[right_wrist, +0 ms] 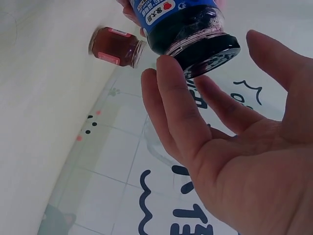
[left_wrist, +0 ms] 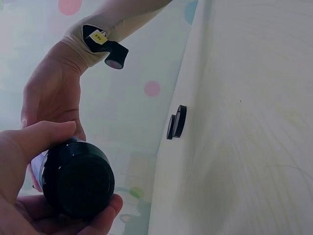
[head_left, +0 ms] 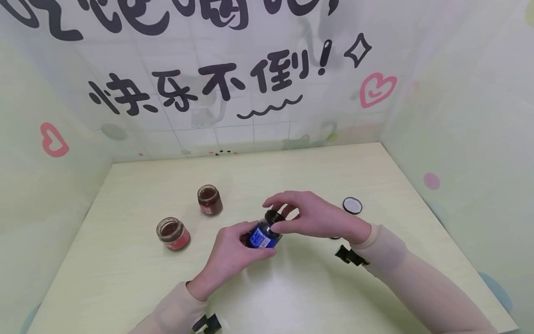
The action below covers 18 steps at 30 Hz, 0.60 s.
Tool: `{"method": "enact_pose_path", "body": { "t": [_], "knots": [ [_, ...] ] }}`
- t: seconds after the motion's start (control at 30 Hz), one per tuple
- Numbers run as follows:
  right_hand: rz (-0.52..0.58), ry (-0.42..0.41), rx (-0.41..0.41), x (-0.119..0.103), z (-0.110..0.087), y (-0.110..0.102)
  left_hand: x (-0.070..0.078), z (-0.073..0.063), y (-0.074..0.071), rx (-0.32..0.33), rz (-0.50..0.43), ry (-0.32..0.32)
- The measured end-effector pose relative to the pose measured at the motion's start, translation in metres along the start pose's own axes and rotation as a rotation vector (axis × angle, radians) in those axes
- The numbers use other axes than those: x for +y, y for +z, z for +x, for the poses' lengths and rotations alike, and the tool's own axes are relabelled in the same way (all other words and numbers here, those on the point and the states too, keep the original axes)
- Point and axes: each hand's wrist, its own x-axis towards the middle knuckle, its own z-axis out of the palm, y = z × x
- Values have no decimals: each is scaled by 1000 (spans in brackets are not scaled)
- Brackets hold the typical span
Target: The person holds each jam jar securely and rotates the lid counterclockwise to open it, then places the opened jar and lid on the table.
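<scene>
My left hand (head_left: 233,248) grips a dark glass jar (head_left: 262,237) with a blue label, held tilted above the table. Its black lid (right_wrist: 212,56) sits on the mouth, and dark residue streaks the glass below the rim. Around that lid hovers my right hand (head_left: 310,213), fingers spread and loosely bent. In the right wrist view its thumb stands apart from the lid, while one fingertip (right_wrist: 168,63) is right at the edge. The left wrist view shows the jar's dark base, with left-hand fingers wrapped round it.
Two uncapped jars with reddish-brown contents, a nearer jar (head_left: 179,240) and a farther jar (head_left: 210,206), stand left on the pale table (head_left: 137,185). A lid (head_left: 352,205) lies inside-up at right; another lid (head_left: 335,238) is mostly hidden under the right wrist. Printed walls enclose the table.
</scene>
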Motion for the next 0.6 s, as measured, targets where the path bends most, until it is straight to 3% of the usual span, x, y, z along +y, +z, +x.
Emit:
{"method": "enact_pose_path", "body": {
  "t": [0.17, 0.3, 0.6],
  "knots": [
    [-72, 72, 35, -2, 1, 3, -2, 0, 2, 19, 46, 40],
    [-56, 122, 39, -3, 2, 6, -3, -2, 4, 24, 93, 63],
    [-21, 133, 28, -3, 3, 6, -2, -2, 4, 33, 134, 80]
  ]
}}
